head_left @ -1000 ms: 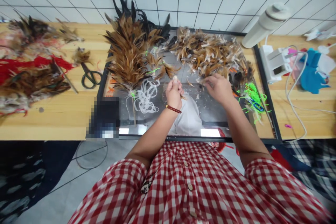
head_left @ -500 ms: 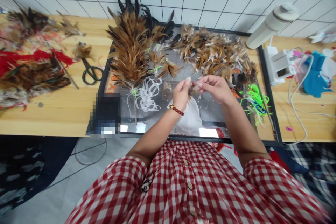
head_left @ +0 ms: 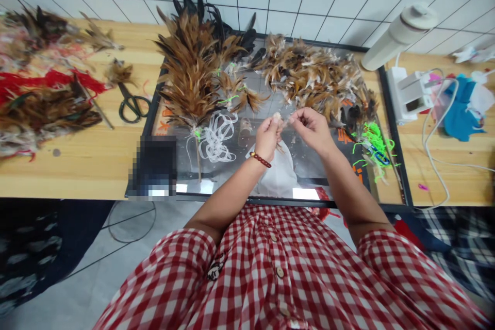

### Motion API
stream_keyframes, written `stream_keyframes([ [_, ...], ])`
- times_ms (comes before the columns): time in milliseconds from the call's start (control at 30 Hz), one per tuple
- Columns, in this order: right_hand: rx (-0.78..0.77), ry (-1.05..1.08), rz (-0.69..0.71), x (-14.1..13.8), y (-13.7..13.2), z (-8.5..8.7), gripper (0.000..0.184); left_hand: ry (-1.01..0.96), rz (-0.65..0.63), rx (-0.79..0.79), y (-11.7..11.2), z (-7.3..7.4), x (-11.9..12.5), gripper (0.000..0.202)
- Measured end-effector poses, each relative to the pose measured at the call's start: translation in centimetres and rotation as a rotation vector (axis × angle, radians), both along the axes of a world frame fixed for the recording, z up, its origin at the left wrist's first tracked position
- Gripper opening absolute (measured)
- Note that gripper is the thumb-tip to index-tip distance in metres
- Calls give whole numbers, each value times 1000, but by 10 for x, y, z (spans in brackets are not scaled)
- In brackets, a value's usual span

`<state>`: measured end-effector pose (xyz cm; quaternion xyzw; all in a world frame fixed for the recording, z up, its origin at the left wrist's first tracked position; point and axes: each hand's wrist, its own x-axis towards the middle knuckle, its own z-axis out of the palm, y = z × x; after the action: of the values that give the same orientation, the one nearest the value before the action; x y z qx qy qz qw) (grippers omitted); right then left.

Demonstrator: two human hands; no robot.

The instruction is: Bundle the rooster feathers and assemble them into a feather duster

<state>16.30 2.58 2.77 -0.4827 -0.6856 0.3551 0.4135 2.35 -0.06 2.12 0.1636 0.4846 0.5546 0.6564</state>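
My left hand, with a bead bracelet on the wrist, is closed around a small brown feather; its pale end shows above the fingers and its brown tip below. Close by on the right, my right hand pinches a pale wisp at the side of that feather. Whether the wisp is still joined to it I cannot tell. Both hands are above a dark glossy board. Beyond them lies a heap of loose brown feathers. To the left is a large feather duster on a thin stick, beside a tangle of white string.
Scissors and more feathers with red string lie on the left of the wooden table. A blurred-out dark object sits at the board's left corner. Green string, a bottle and a white power strip are at right.
My right hand has drawn slightly back from the left, its fingertips more closed. The brown feather tip now shows lower under my left hand. The view has shifted slightly.
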Motion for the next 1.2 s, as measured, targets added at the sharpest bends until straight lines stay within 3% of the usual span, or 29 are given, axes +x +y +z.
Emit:
stream_keyframes([
  [333,-120,137,48,1,3,-1,39,-2,-158,117,-6,-2,2,30],
  [633,-240,315,15,-6,-3,1,45,59,-1,150,-1,-9,1,37],
  [733,-216,310,25,-11,-4,-4,46,100,23,187,0,-14,2,36],
  [933,-81,207,-32,-14,-6,-11,46,143,-69,250,-4,-13,2,40],
  [1100,-110,267,-33,-13,-8,-13,50,187,-101,307,-6,-12,1,45],
  [1200,-214,329,0,-9,-8,-12,52,179,-127,327,-5,-12,0,45],
])
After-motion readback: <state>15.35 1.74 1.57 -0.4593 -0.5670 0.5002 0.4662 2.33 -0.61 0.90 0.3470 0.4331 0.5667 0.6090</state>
